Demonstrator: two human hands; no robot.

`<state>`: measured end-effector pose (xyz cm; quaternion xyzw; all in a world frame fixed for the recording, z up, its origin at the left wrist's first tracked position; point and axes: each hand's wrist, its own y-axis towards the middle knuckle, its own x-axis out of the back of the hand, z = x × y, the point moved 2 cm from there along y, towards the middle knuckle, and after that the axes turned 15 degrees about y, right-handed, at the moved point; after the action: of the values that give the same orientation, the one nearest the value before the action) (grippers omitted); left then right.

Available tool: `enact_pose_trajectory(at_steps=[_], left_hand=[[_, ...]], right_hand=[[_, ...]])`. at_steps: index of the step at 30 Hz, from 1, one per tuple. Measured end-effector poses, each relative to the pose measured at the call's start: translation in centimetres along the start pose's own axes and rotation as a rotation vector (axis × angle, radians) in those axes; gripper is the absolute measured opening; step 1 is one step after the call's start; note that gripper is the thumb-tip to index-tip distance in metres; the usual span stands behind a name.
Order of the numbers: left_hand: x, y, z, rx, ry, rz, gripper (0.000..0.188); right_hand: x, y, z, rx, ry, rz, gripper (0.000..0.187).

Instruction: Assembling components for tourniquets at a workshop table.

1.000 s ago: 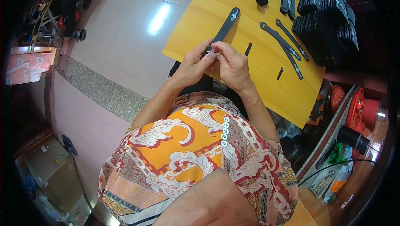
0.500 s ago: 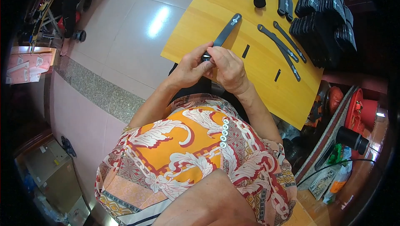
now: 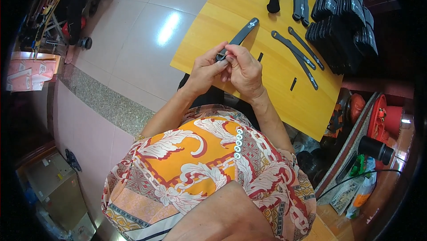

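Note:
A black strap (image 3: pixel 243 32) with a white mark near its rounded far end points away from me over the yellow table. Its near end, with a small metal-looking buckle or ring, sits between both my hands just above the table's front left edge. My left hand (image 3: pixel 205 71) is closed, gripping this end between thumb and fingers. My right hand (image 3: pixel 245 73) is closed against the same end, pinching near the buckle; its fingertips partly hide what they hold. Nearby lie several loose black straps (image 3: pixel 294 50) with rounded ends and small black strips (image 3: pixel 293 84).
Bundled stacks of black straps (image 3: pixel 333 43) stand at the table's (image 3: pixel 267 94) far right. More flat straps (image 3: pixel 301 4) and a dark folded strap (image 3: pixel 274 3) lie at the back. Right of the table, a shelf holds a red container (image 3: pixel 378 112) and a black cylinder (image 3: pixel 376 149).
The strap's near end has turned slightly in my fingers, and its buckle shows more. My right hand has shifted a little against it. The whole view has moved slightly.

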<state>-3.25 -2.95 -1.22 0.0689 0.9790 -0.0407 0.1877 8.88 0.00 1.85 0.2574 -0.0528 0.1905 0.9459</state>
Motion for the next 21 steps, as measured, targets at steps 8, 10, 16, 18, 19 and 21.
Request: enact_pose_trajectory(at_steps=[8, 10, 16, 18, 19, 21], left_hand=[[-1.2, 0.0, -0.4, -0.101, 0.113, -0.083, 0.062], [-1.2, 0.0, -0.3, -0.096, 0.098, -0.095, 0.062], [-1.6, -0.4, 0.6, -0.011, 0.056, -0.187, 0.06], [-1.8, -0.5, 0.9, 0.009, 0.015, -0.191, 0.058], [-1.8, -0.5, 1.1, 0.028, -0.027, -0.198, 0.056], [-1.7, -0.4, 1.1, 0.033, -0.016, -0.152, 0.05]], right_hand=[[1.0, 2.9, 0.6, 0.301, -0.309, 0.049, 0.037], [1.1, 3.8, -0.2, 0.231, -0.291, -0.019, 0.031], [1.7, 5.2, -2.5, 0.151, -0.411, -0.062, 0.027], [1.9, 5.2, -2.8, 0.122, -0.475, -0.072, 0.027], [1.9, 5.1, -2.8, 0.118, -0.474, -0.093, 0.026], [1.9, 5.1, -2.9, 0.116, -0.475, -0.115, 0.025]])
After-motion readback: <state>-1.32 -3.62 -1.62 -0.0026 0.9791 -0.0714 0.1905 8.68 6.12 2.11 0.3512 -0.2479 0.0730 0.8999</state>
